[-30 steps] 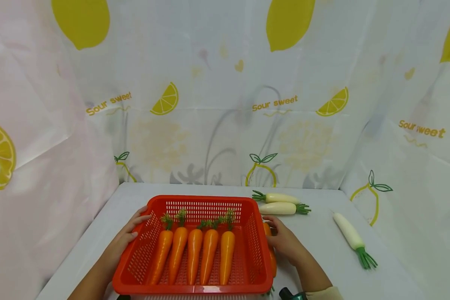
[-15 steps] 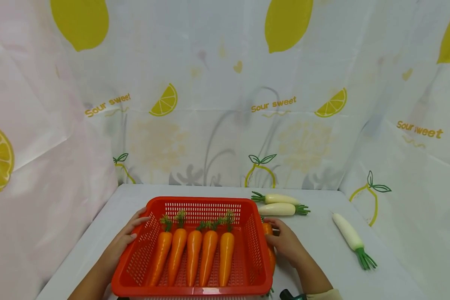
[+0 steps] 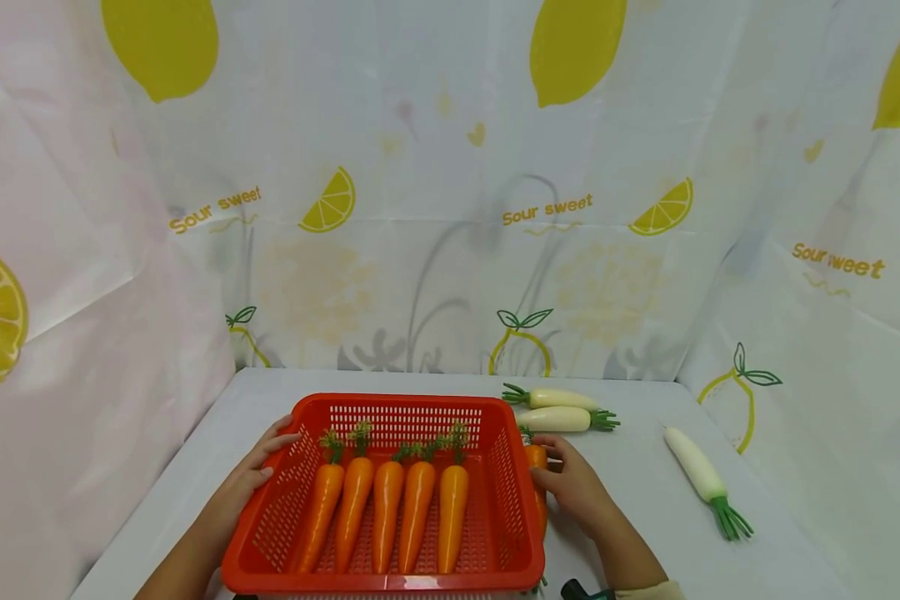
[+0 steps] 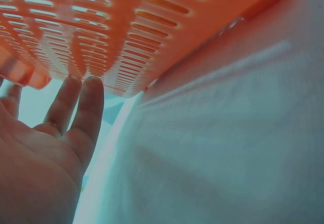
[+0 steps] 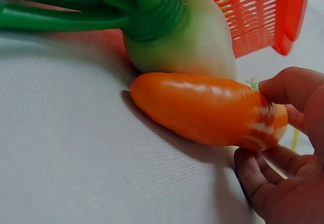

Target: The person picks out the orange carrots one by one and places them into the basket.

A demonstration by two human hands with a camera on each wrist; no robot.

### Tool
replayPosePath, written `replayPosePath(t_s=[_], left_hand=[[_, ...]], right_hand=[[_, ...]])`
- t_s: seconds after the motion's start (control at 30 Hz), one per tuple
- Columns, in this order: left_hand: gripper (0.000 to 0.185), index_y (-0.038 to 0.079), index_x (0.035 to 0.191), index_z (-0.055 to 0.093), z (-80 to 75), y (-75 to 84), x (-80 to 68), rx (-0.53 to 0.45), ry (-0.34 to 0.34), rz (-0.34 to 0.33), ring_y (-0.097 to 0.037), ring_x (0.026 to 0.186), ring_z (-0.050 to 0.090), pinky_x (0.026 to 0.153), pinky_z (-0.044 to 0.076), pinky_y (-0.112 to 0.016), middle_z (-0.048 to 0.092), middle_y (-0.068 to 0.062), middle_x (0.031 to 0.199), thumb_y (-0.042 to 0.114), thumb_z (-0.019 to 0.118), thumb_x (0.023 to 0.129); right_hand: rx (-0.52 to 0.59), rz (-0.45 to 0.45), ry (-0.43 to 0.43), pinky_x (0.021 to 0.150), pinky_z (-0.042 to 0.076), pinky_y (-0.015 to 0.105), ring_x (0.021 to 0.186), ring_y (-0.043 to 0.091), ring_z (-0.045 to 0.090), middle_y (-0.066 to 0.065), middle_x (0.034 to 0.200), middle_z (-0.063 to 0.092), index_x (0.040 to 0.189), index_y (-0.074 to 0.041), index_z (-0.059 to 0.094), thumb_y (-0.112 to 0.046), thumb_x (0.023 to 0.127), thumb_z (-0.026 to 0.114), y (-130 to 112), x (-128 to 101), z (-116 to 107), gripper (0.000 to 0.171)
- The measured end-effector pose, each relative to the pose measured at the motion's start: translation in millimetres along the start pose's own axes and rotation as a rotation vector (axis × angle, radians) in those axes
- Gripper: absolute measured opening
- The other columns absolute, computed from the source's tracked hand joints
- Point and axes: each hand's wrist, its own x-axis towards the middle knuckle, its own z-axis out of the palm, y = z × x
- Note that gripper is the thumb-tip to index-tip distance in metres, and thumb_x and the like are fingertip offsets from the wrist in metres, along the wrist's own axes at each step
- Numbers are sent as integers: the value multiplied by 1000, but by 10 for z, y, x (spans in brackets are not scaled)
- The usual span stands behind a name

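Observation:
A red perforated basket (image 3: 405, 581) stands in front of me, with several orange carrots (image 3: 387, 512) side by side in it, green tops facing away. At its left rim, my left hand (image 3: 243, 487) holds on with some fingers over the edge. Two of its fingertips touch the outer wall in the left wrist view. My right hand (image 5: 293, 148) pinches another carrot (image 5: 197, 110) near its top, thumb on one side, fingers on the other. That carrot lies outside the basket's right wall. Against it is a white radish (image 5: 202, 36), mostly hidden in the head view.
Two white radishes (image 3: 558, 418) lie behind the basket on the right. Another white radish (image 3: 697, 462) is farther right on the white table (image 3: 630, 475). A lemon-print curtain (image 3: 420, 275) closes off the back and sides. A dark object (image 3: 573, 590) sits by my right wrist.
The carrot in my right hand has shifted slightly away from me and left, and its green top now shows by the basket rim. The left hand and basket hold still.

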Motion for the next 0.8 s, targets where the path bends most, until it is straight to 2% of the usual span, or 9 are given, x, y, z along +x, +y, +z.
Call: replayPosePath(t_s=[0.3, 0.57, 0.8], left_hand=[[51, -3, 159, 28, 4, -2, -7, 6, -2, 11, 16, 140, 31, 100, 55, -29, 10, 17, 171, 11, 26, 110], [50, -3, 158, 31, 7, -6, -12, 40, 12, 10, 19, 140, 27, 101, 53, -25, 8, 13, 173, 11, 28, 110], [51, 0, 160, 31, 13, 6, -9, 39, 18, -5, 19, 139, 30, 99, 55, -28, 7, 11, 174, 11, 30, 110]], right_hand=[[15, 18, 13, 87, 61, 45, 124, 37, 63, 19, 146, 55, 143, -13, 58, -17, 92, 73, -32, -24, -39, 53], [34, 38, 21, 87, 62, 45, 126, 40, 62, 21, 148, 53, 142, -13, 57, -18, 94, 72, -22, -23, -44, 52], [44, 44, 31, 88, 62, 45, 126, 40, 62, 21, 147, 55, 142, -12, 58, -16, 94, 71, -8, -19, -37, 50]])
